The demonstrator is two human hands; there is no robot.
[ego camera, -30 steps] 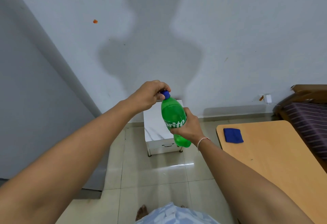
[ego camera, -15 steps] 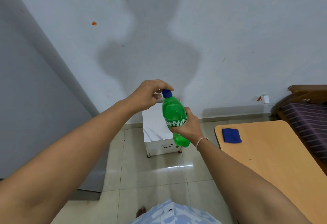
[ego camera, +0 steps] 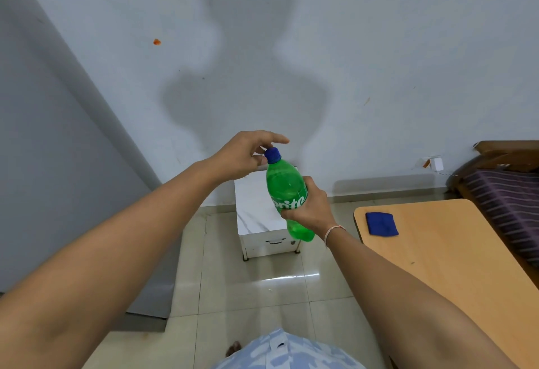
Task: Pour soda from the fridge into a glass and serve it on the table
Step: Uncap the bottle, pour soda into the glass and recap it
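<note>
From the head camera, the right hand (ego camera: 309, 208) is wrapped around the middle of a green soda bottle (ego camera: 287, 193), holding it tilted in the air over the floor. The left hand (ego camera: 245, 155) has its fingers loosely spread at the blue cap (ego camera: 272, 155), thumb touching it. A wooden table (ego camera: 455, 266) with a blue cloth (ego camera: 381, 223) is on the right.

You hold a bright green bottle (ego camera: 287, 193) with a white logo and a deep blue cap (ego camera: 272, 155). A pale pink-and-white band (ego camera: 332, 231) circles your right wrist. On your right, the desk (ego camera: 455, 266) is light orange-tan wood, with a dark blue cloth (ego camera: 381, 224) at its far corner. Farther right, the bed (ego camera: 507, 196) wears purple fabric with thin pale stripes. Ahead stands a white cabinet (ego camera: 262, 223) with grey marble veining, on glossy beige floor tiles (ego camera: 250, 290). The wall (ego camera: 379, 48) is pale blue-grey with one small orange spot (ego camera: 157, 42).
</note>
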